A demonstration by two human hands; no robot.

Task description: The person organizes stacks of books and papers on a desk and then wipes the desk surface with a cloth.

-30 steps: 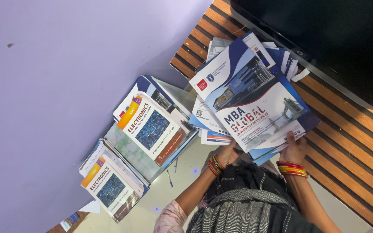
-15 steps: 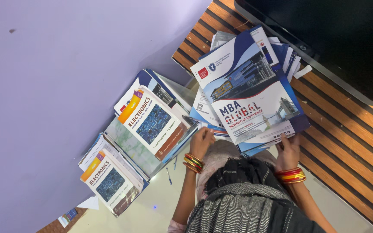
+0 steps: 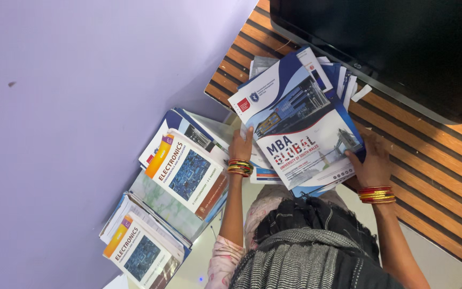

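Note:
A stack of glossy brochures (image 3: 300, 128) lies fanned out, its top one blue and white with building photos. My left hand (image 3: 240, 145), with red and gold bangles at the wrist, presses against the stack's left edge, fingers pointing away from me. My right hand (image 3: 372, 162), also bangled, grips the stack's lower right corner. Beside my left hand rests a white and orange textbook (image 3: 188, 171) on a pile of books. A second copy (image 3: 135, 249) tops another pile nearer to me.
A dark flat monitor (image 3: 402, 48) stands behind the brochures on a slatted wooden panel (image 3: 434, 176). A lilac wall (image 3: 81, 80) fills the left. The book piles sit on a white surface (image 3: 188, 270). My grey and black scarf (image 3: 306, 246) hangs below.
My left hand moved from under the stack's near edge up to its left side. My right hand slid further along the right corner. The stack was squared and shifted slightly left.

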